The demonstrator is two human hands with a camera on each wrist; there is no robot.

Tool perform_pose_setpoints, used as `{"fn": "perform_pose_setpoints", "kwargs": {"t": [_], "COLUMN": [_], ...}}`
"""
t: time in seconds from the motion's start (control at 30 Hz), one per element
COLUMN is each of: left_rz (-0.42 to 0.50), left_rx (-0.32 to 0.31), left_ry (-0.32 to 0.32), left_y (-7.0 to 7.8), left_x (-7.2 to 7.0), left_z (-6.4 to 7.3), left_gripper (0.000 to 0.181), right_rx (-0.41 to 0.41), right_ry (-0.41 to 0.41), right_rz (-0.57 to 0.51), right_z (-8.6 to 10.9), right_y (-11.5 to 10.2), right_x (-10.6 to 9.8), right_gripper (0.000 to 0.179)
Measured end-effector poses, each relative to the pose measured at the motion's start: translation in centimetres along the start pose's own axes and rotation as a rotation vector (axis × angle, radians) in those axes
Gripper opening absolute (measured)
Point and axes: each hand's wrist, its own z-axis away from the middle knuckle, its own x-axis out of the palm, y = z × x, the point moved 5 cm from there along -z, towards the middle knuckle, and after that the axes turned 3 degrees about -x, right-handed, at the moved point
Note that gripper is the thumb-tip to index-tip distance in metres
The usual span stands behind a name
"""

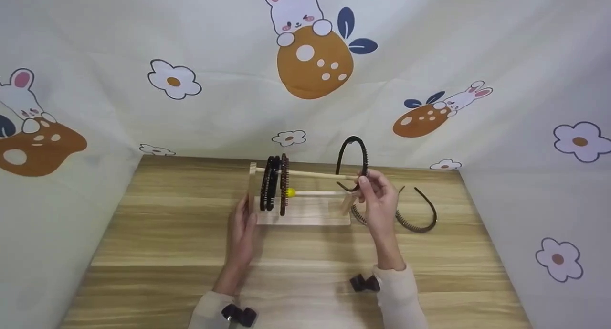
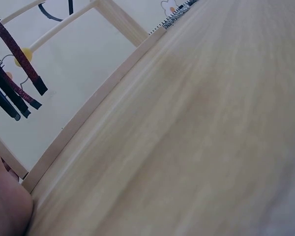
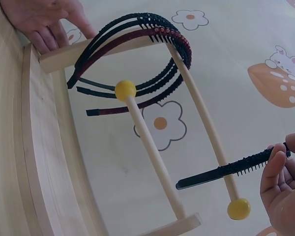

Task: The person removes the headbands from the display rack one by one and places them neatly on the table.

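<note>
A wooden stand (image 1: 305, 218) has two rods between and beside its uprights, with yellow ball ends. My left hand (image 1: 243, 233) holds its left upright at the base, thumb in front and fingers on the far side. With thumb and fingertips, my right hand (image 1: 380, 202) pinches a black toothed headband (image 1: 366, 152). In the right wrist view this headband (image 3: 211, 176) crosses the upper rod (image 3: 201, 110) close to its yellow ball (image 3: 238, 209). Several dark headbands (image 1: 273, 183), one of them reddish (image 1: 284, 183), hang together at the rod's left end.
On the table (image 1: 167, 243), right of the stand, lies a dark toothed headband (image 1: 421, 229). Part of another toothed piece (image 1: 358, 216) shows behind my right hand. A printed cloth (image 1: 215, 119) rises behind the table and along both sides.
</note>
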Motion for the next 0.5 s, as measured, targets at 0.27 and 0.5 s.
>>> {"fn": "perform_pose_setpoints", "kwargs": {"t": [0.27,0.5], "left_rz": [0.004,0.012], "left_rx": [0.001,0.016], "left_ry": [-0.002,-0.007], "left_y": [0.0,0.0], "left_x": [0.0,0.0], "left_z": [0.0,-0.1], "left_gripper": [0.057,0.057], "right_rx": [-0.021,-0.009], "right_ry": [0.019,0.053], "right_rz": [0.003,0.002], "right_z": [-0.3,-0.5], "right_y": [0.0,0.1], "right_x": [-0.7,-1.8], "right_gripper": [0.012,0.009]}}
